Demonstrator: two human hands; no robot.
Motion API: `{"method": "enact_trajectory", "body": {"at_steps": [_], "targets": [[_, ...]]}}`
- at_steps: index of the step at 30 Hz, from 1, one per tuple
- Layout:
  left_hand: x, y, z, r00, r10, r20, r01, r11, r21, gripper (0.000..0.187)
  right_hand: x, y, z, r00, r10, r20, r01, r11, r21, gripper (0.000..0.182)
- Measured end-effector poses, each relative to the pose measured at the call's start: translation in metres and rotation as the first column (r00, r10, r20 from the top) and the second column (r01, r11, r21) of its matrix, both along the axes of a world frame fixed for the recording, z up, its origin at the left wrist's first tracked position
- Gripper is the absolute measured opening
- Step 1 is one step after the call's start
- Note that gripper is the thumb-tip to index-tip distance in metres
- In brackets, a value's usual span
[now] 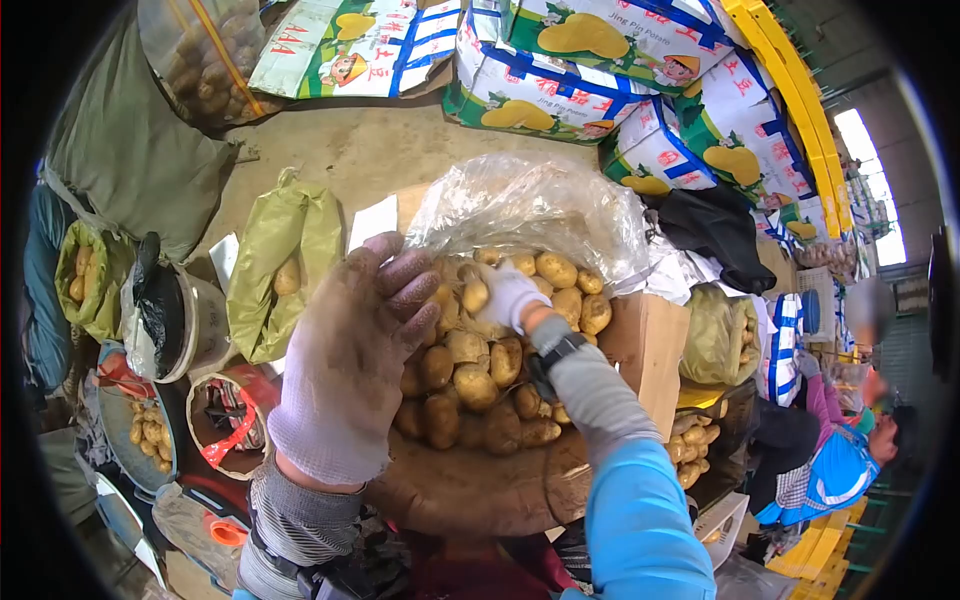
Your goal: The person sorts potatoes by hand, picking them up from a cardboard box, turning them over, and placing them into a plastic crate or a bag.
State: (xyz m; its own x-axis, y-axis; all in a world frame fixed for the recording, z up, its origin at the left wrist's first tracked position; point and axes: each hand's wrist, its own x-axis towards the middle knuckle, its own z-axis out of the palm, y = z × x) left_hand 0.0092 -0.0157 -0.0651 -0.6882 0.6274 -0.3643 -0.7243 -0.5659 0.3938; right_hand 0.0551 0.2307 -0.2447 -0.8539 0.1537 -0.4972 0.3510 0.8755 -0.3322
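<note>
My left hand [350, 350], in a soiled white glove, is raised in front of the potatoes. Its fingers are bent but apart, with nothing in them. Over the heap of potatoes [475, 385] reaches my right hand [508, 298], also gloved, with its fingers among the potatoes at the back. A potato lies at its fingertips, and the glove hides whether it is gripped. The heap sits in an open cardboard box [645, 350]. Clear plastic film [540, 205] is bunched along the box's far side.
Printed potato cartons [550, 95] stand at the back. Left are a green bag [285, 260], a white bucket [205, 320] and a basin [110, 400] of small potatoes. On the right lie black cloth [715, 235] and a green sack [710, 335]; a person in blue [840, 475] is beyond.
</note>
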Motion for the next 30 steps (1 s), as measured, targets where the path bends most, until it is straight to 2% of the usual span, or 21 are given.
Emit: {"method": "enact_trajectory", "body": {"at_steps": [2, 3, 5, 6, 7, 8, 9, 10, 11, 12, 13, 15, 18, 21, 22, 23, 25, 27, 28, 29, 30], "targets": [[-0.002, -0.001, -0.003, 1.0, -0.005, 0.009, 0.004, 0.999, 0.05, 0.035, 0.03, 0.012, 0.036, 0.951, 0.128, 0.282, -0.117, 0.992, -0.056, 0.076], [-0.002, -0.002, -0.003, 1.0, -0.008, 0.017, 0.008, 0.999, 0.049, 0.035, 0.05, 0.024, 0.03, 0.89, 0.22, 0.399, -0.188, 0.975, -0.117, 0.075], [-0.002, 0.0, 0.0, 0.999, -0.011, 0.035, 0.01, 1.0, 0.029, 0.034, 0.073, 0.041, 0.032, 0.809, 0.359, 0.466, -0.324, 0.933, -0.155, 0.074], [-0.002, 0.003, 0.005, 0.999, -0.009, 0.046, 0.009, 1.0, 0.009, 0.034, 0.071, 0.043, 0.038, 0.871, 0.215, 0.442, -0.119, 0.965, -0.234, 0.065], [-0.001, 0.005, 0.008, 0.999, -0.009, 0.054, 0.01, 1.0, -0.013, 0.034, 0.061, 0.036, 0.036, 0.971, 0.099, 0.218, -0.032, 0.957, -0.289, 0.058], [0.0, 0.006, 0.006, 0.998, -0.005, 0.056, 0.005, 1.0, 0.001, 0.034, 0.047, 0.032, 0.036, 0.995, -0.021, 0.101, 0.037, 0.985, -0.166, 0.051], [0.001, 0.006, 0.004, 0.998, -0.018, 0.052, 0.015, 0.999, 0.04, 0.034, 0.029, 0.034, 0.009, 0.996, -0.093, 0.011, 0.094, 0.992, -0.081, 0.05], [0.002, 0.004, 0.001, 0.999, -0.028, 0.046, 0.024, 0.997, 0.073, 0.034, 0.012, 0.029, 0.001, 0.993, -0.117, -0.03, 0.118, 0.992, 0.034, 0.051], [0.003, 0.001, -0.002, 0.998, -0.038, 0.041, 0.034, 0.994, 0.1, 0.034, -0.013, 0.025, -0.009, 0.979, -0.182, 0.095, 0.174, 0.981, 0.083, 0.053], [0.003, -0.002, -0.001, 0.998, -0.026, 0.051, 0.023, 0.998, 0.063, 0.034, -0.029, 0.027, -0.04, 0.98, -0.189, 0.066, 0.18, 0.977, 0.116, 0.054], [0.003, -0.004, 0.002, 0.998, -0.012, 0.06, 0.01, 1.0, 0.026, 0.034, -0.043, 0.027, -0.054, 0.962, -0.247, 0.118, 0.238, 0.968, 0.082, 0.052], [0.004, -0.007, 0.002, 0.999, 0.035, 0.036, -0.034, 0.999, -0.016, 0.034, -0.064, 0.026, -0.096, 0.933, -0.33, 0.142, 0.307, 0.938, 0.164, 0.048], [0.005, -0.011, -0.001, 0.996, 0.09, -0.017, -0.091, 0.996, -0.008, 0.035, -0.058, 0.029, -0.11, 0.928, -0.371, 0.034, 0.35, 0.9, 0.26, 0.044], [-0.001, -0.011, -0.005, 0.997, 0.075, 0.005, -0.076, 0.996, 0.054, 0.035, -0.043, 0.034, -0.084, 0.793, -0.608, -0.047, 0.607, 0.794, -0.03, 0.062], [-0.004, -0.011, -0.006, 0.998, 0.068, 0.017, -0.069, 0.996, 0.06, 0.035, -0.036, 0.029, -0.076, 0.73, -0.664, -0.162, 0.659, 0.746, -0.089, 0.047], [-0.005, -0.012, -0.007, 0.998, 0.058, 0.031, -0.06, 0.996, 0.065, 0.036, -0.028, 0.03, -0.069, 0.671, -0.721, -0.174, 0.679, 0.691, -0.248, 0.044], [-0.008, -0.013, -0.009, 0.999, 0.045, 0.026, -0.047, 0.993, 0.106, 0.036, -0.008, 0.032, -0.048, 0.61, -0.793, -0.005, 0.568, 0.441, -0.695, 0.038], [-0.004, -0.011, -0.009, 0.999, 0.046, -0.005, -0.046, 0.994, 0.099, 0.037, 0.007, 0.029, -0.027, 0.66, -0.732, 0.168, 0.458, 0.215, -0.863, 0.032], [-0.001, -0.01, -0.008, 0.998, 0.051, -0.037, -0.048, 0.996, 0.072, 0.037, 0.008, 0.026, -0.023, 0.708, -0.678, 0.198, 0.431, 0.193, -0.881, 0.03], [0.002, -0.008, -0.006, 0.996, 0.053, -0.069, -0.05, 0.998, 0.044, 0.038, 0.005, 0.021, -0.024, 0.766, -0.617, 0.184, 0.411, 0.249, -0.877, 0.027], [0.003, -0.007, -0.003, 0.998, 0.047, -0.04, -0.047, 0.999, 0.019, 0.038, -0.002, 0.014, -0.03, 0.846, -0.529, 0.068, 0.359, 0.471, -0.806, 0.024]]}}
